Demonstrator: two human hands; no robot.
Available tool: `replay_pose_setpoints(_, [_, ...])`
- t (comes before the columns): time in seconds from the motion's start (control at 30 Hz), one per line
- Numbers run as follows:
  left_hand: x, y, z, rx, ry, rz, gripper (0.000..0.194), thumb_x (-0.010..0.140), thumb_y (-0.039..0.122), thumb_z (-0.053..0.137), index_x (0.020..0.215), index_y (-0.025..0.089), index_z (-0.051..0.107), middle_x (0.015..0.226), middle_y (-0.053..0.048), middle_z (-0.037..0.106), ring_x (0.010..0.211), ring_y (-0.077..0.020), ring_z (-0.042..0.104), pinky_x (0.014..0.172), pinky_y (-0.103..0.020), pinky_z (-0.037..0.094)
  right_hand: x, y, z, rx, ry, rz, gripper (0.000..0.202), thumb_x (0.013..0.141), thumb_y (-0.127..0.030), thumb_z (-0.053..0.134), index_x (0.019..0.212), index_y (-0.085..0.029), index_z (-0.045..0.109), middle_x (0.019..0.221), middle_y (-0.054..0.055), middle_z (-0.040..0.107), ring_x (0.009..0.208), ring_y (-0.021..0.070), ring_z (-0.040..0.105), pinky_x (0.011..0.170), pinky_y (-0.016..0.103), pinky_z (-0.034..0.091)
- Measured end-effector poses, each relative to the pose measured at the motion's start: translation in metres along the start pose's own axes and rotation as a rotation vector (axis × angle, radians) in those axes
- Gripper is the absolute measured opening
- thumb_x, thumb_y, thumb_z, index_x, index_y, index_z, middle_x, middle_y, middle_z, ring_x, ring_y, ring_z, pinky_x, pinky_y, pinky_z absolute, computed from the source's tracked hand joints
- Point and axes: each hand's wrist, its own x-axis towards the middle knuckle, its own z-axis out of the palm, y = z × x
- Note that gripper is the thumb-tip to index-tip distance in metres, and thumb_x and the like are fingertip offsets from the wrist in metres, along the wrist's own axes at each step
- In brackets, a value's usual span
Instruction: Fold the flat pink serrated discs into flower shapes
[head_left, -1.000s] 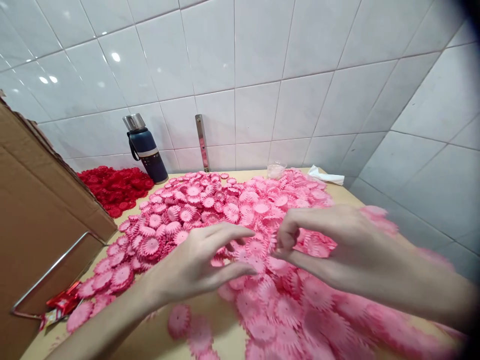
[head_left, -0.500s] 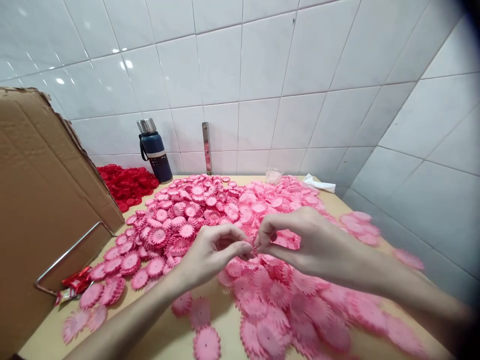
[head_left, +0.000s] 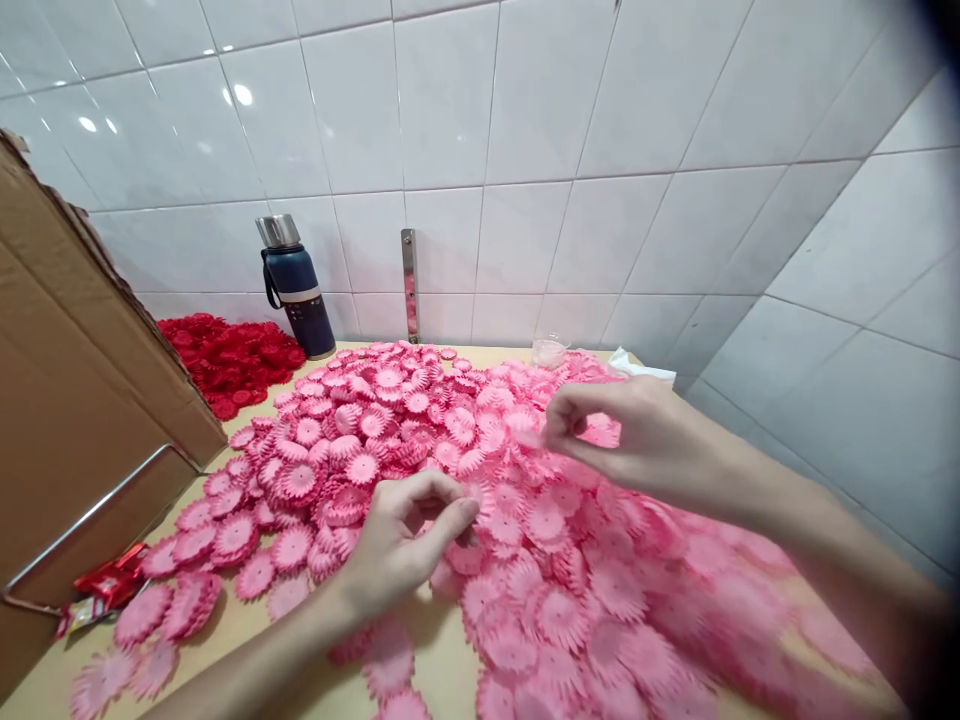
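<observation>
Pink scalloped flower-like discs (head_left: 362, 468) lie heaped across the tabletop beneath both hands. My left hand (head_left: 412, 530) hovers over the front of the heap, thumb and fingers pinched together; whatever they hold, if anything, is hidden. Higher and to the right, my right hand (head_left: 622, 430) is also pinched, above the paler part of the heap. A blurred pale pink scalloped piece (head_left: 527, 438) shows at its fingertips. The two hands are apart.
A cardboard box (head_left: 82, 370) stands at the left, with a bent metal rod (head_left: 90, 520) and red wrappers (head_left: 112, 578) beside it. Behind are red discs (head_left: 225, 360), a blue flask (head_left: 301, 295), a small clear cup (head_left: 549, 350) and white paper (head_left: 637, 368) near the tiled wall.
The hands were together at the fingertips and have drawn apart. My right hand moved up and right, and my left hand moved left and slightly down. The camera view shifted a little.
</observation>
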Motion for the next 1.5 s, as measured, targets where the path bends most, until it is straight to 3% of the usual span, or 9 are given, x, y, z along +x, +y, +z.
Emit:
replay_pose_setpoints(0.13, [0.002,-0.002,0.001,0.019,0.024,-0.017,0.020,0.086,0.029,0.060,0.076,0.012,0.063,0.068,-0.003,0.065,0.062,-0.0111,0.061,0.060,-0.023,0.050,0.002,0.011,0.002,-0.102,0.018,0.009,0.014,0.083,-0.033,0.061,0.087,-0.020,0.061,0.092,0.006,0.066,0.085,0.0208,0.059,0.072,0.035,0.045])
replay_pose_setpoints(0.23, [0.002,0.000,0.004,0.058,0.015,0.001,0.021,0.086,0.030,0.060,0.076,0.012,0.064,0.067,-0.003,0.065,0.060,-0.0109,0.060,0.058,-0.022,0.049,0.000,-0.004,0.013,-0.048,-0.067,-0.072,0.023,0.083,-0.042,0.062,0.089,-0.020,0.062,0.099,0.007,0.064,0.089,0.0210,0.058,0.073,0.034,0.046])
replay_pose_setpoints(0.4, [-0.002,-0.002,0.006,0.062,-0.008,0.021,0.021,0.087,0.030,0.059,0.076,0.013,0.064,0.068,-0.004,0.066,0.061,-0.0119,0.061,0.056,-0.022,0.048,-0.002,-0.036,0.032,0.069,-0.280,-0.105,0.019,0.088,-0.028,0.057,0.072,-0.017,0.060,0.071,0.001,0.062,0.065,0.0132,0.055,0.058,0.026,0.040])
replay_pose_setpoints(0.53, [-0.002,-0.004,0.006,0.043,-0.003,0.036,0.019,0.086,0.029,0.060,0.078,0.013,0.065,0.065,-0.004,0.066,0.058,-0.0122,0.061,0.056,-0.023,0.048,-0.001,-0.036,0.033,0.145,-0.245,-0.132,0.018,0.088,-0.018,0.054,0.075,-0.017,0.065,0.068,0.000,0.062,0.063,0.0118,0.055,0.061,0.025,0.041])
replay_pose_setpoints(0.83, [-0.004,0.005,0.007,0.127,0.016,0.157,0.017,0.084,0.021,0.061,0.071,0.013,0.069,0.062,-0.005,0.067,0.058,-0.0126,0.060,0.057,-0.024,0.046,-0.001,-0.024,0.023,0.295,-0.313,-0.247,0.023,0.091,-0.026,0.053,0.076,-0.018,0.069,0.067,0.000,0.066,0.062,0.0120,0.057,0.059,0.025,0.043])
replay_pose_setpoints(0.93, [-0.006,0.005,0.006,0.136,0.015,0.198,0.017,0.083,0.019,0.062,0.069,0.013,0.068,0.065,-0.005,0.068,0.061,-0.0132,0.061,0.061,-0.025,0.048,-0.001,-0.022,0.017,0.253,-0.295,-0.235,0.026,0.090,-0.021,0.052,0.069,-0.018,0.067,0.062,-0.001,0.062,0.058,0.0111,0.054,0.056,0.025,0.041])
replay_pose_setpoints(1.1, [-0.006,0.002,0.005,0.095,0.047,0.114,0.020,0.087,0.025,0.058,0.074,0.012,0.066,0.067,-0.005,0.065,0.060,-0.0128,0.059,0.056,-0.024,0.047,0.003,-0.018,0.008,0.264,-0.207,-0.128,0.019,0.086,-0.018,0.055,0.073,-0.018,0.068,0.068,-0.001,0.068,0.061,0.0111,0.058,0.060,0.025,0.044])
replay_pose_setpoints(1.3, [-0.006,0.000,0.009,0.146,0.017,0.149,0.018,0.086,0.023,0.058,0.077,0.011,0.067,0.067,-0.005,0.065,0.059,-0.0118,0.059,0.057,-0.023,0.046,0.003,-0.025,0.023,0.331,-0.276,-0.142,0.011,0.083,-0.022,0.060,0.087,-0.019,0.071,0.078,-0.001,0.072,0.067,0.0109,0.062,0.063,0.022,0.046])
replay_pose_setpoints(1.5, [-0.006,0.000,0.009,0.147,0.006,0.180,0.017,0.086,0.021,0.057,0.076,0.011,0.066,0.065,-0.005,0.065,0.059,-0.0119,0.059,0.058,-0.023,0.046,0.001,-0.026,0.025,0.276,-0.266,-0.148,0.016,0.087,-0.018,0.053,0.080,-0.017,0.067,0.071,-0.002,0.067,0.062,0.0082,0.056,0.060,0.022,0.043])
